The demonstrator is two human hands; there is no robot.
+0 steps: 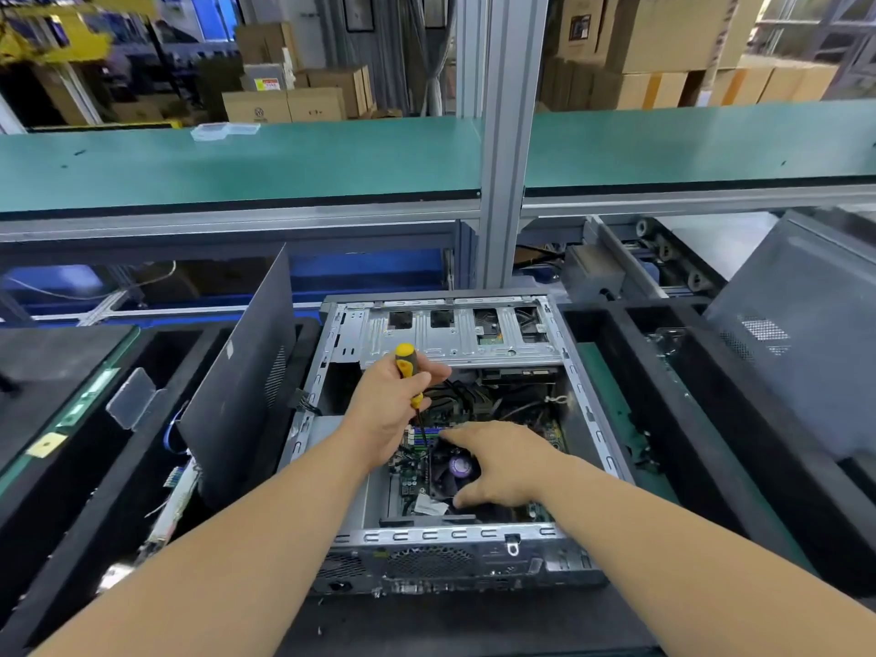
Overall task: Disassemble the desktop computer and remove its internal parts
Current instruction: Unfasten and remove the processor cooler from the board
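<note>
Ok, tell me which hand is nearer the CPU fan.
Right. The right hand rests on the fan, fingers spread round it. The left hand is above and left of it, gripping the screwdriver.

Pretty even overhead light here, bright enough, no hard shadows. The long green-topped desk (284,163) has a soft pale sheen. Inside the open grey metal computer case (445,538) it gets dim, and dark cables blend together. Wide-angle lens bends the silver aluminium post (509,135) and stretches both forearms at the bottom. The stacked brown cardboard boxes (303,87) look soft and smeary, overall a bit compressed.
</note>
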